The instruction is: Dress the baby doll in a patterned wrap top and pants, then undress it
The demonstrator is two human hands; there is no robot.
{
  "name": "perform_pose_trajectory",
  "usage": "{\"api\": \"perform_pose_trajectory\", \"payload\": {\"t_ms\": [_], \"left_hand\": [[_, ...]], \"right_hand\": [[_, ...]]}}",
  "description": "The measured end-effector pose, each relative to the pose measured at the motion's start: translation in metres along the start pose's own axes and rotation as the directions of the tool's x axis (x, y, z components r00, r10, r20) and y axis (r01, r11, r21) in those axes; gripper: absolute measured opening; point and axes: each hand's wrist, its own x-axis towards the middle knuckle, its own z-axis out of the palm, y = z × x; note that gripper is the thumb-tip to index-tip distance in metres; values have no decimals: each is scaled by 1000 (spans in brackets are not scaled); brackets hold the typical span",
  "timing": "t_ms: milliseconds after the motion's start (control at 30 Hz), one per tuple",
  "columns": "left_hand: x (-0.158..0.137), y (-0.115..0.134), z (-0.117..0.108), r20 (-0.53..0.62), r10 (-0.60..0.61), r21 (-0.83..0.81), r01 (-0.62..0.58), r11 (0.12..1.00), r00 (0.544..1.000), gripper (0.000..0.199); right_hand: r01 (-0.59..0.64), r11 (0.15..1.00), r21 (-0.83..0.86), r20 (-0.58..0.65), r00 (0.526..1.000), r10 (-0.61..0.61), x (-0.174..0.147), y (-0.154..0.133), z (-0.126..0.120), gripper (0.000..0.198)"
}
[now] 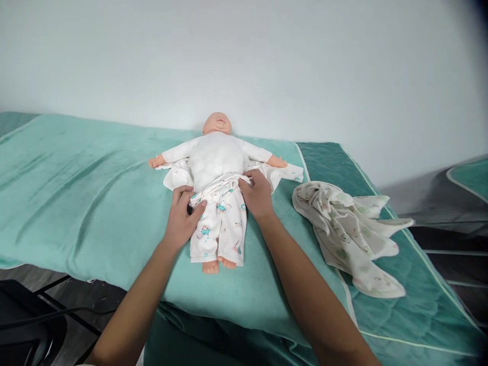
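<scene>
A baby doll point(218, 123) lies on its back with its arms spread and its head toward the wall. Its torso is a plain white cloth body point(219, 155). White printed baby pants point(208, 229) cover the legs, and the bare feet point(211, 267) stick out below the cuffs. My left hand point(183, 216) pinches the pants' waistband at the left hip. At the opposite hip, my right hand point(259, 195) grips the same waistband, fingers curled over its edge. A printed baby top point(292, 173) is spread beneath the doll's back, its middle hidden.
Crumpled printed baby clothing or cloth point(339, 223) lies to the right. Under the doll is a light green sheet point(114, 203) over a darker quilted cover point(404, 295). A white wall point(244, 61) rises behind the bed. A black chair point(30, 325) stands at lower left.
</scene>
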Motion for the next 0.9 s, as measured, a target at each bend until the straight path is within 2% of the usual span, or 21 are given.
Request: {"api": "perform_pose_trajectory", "payload": {"t_ms": [200, 467, 633, 767, 900], "left_hand": [[8, -1, 3, 19, -51, 7, 51, 999, 999, 23], [12, -11, 6, -20, 19, 16, -19, 1000, 1000, 15], [15, -10, 6, -34, 12, -9, -13, 1000, 999, 15], [-6, 1, -2, -5, -8, -60, 8, 998, 1000, 16], [-46, 9, -10, 57, -7, -48, 10, 999, 998, 20]], "right_hand": [[-75, 995, 64, 87, 994, 69, -12, -9, -7, 20], [-77, 996, 51, 281, 958, 59, -79, -33, -30, 32], [-132, 991, 31, 320, 940, 115, -90, -37, -31, 42], [-185, 982, 40, 293, 942, 165, -83, -32, -26, 37], [-131, 989, 64, 248, 962, 111, -79, -26, -22, 21]]}}
